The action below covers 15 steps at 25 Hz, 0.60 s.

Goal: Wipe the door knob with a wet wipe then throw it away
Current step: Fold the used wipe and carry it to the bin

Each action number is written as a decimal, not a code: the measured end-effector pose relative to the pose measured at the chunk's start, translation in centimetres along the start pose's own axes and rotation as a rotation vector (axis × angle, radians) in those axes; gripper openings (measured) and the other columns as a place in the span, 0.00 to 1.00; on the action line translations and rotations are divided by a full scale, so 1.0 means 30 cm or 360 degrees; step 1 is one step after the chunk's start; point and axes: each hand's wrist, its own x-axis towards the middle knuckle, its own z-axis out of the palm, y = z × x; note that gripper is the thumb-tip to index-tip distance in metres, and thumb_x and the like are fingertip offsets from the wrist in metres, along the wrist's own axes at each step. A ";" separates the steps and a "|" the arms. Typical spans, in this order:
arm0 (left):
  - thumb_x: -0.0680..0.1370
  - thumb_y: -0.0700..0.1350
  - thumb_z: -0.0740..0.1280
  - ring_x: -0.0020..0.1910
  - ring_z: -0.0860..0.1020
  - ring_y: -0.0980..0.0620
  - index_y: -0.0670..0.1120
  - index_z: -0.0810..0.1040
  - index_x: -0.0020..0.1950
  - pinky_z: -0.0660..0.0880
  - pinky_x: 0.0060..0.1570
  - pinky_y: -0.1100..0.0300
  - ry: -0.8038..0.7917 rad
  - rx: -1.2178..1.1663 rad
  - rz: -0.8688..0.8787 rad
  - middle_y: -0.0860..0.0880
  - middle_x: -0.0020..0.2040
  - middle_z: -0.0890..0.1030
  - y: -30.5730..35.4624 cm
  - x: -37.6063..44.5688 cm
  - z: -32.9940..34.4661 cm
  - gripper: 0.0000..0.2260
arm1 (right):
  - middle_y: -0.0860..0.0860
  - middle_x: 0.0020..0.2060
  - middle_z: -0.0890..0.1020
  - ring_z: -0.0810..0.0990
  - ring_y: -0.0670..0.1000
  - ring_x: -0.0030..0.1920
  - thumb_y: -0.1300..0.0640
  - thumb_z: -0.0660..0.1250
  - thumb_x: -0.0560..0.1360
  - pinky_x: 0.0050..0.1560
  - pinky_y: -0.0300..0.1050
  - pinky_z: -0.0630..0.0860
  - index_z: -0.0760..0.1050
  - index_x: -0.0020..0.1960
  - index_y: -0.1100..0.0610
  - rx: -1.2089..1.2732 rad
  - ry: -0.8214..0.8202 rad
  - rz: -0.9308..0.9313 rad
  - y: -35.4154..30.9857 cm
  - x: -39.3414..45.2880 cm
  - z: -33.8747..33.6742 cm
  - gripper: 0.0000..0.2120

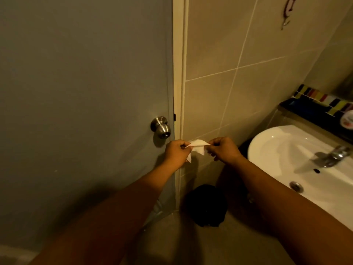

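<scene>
- Noted at centre frame: wet wipe (197,145) stretched between left hand (174,153) and right hand (224,149), apparently being pulled open or refolded to give a clean face for wiping.
- Left hand: fingers pressed together, pinching the left edge of the wipe; a loose corner hanging below the knuckles.
- Right hand: thumb and fingertips closed on the right edge of the wipe; remaining fingers curled under, touching nothing else visible.
- Wipe held clear of all surfaces, in front of the door frame (179,73) and tiled wall (219,92), just below and right of the door knob (161,128).
- Door knob: brushed metal, left of centre on the grey door (86,83); not in contact with either hand or the wipe. Wiping judged not yet under way in this frame.
- Dark round object (207,205) on the floor at lower centre, directly beneath the hands; probably a bin, placed conveniently for disposal, though too dim to confirm.
- White sink (277,150) and tap (332,156) at right of frame; not involved.
- Both forearms extended together from the bottom of the frame, consistent with preparing the wipe before bringing it up to the knob.
</scene>
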 end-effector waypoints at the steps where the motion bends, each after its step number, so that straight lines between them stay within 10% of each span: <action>1: 0.75 0.41 0.71 0.48 0.83 0.44 0.41 0.83 0.55 0.82 0.48 0.50 -0.0014 0.0005 0.0001 0.42 0.50 0.84 -0.002 0.014 0.017 0.10 | 0.56 0.34 0.81 0.77 0.51 0.32 0.59 0.70 0.75 0.33 0.44 0.77 0.83 0.45 0.62 0.0037 0.0031 0.0060 0.018 -0.014 -0.004 0.06; 8: 0.72 0.51 0.73 0.35 0.76 0.49 0.46 0.75 0.31 0.72 0.37 0.59 -0.0233 0.0099 -0.0115 0.44 0.34 0.78 -0.073 0.128 0.185 0.14 | 0.57 0.32 0.79 0.75 0.51 0.28 0.55 0.75 0.71 0.22 0.34 0.72 0.80 0.43 0.66 0.0309 0.0416 0.0394 0.188 -0.046 -0.010 0.13; 15: 0.72 0.39 0.73 0.43 0.82 0.42 0.40 0.80 0.54 0.81 0.31 0.56 -0.0490 0.0001 -0.0487 0.38 0.51 0.83 -0.237 0.309 0.468 0.11 | 0.60 0.34 0.82 0.79 0.54 0.25 0.64 0.68 0.74 0.31 0.46 0.79 0.80 0.43 0.59 0.0625 0.0491 0.0706 0.531 0.145 0.045 0.03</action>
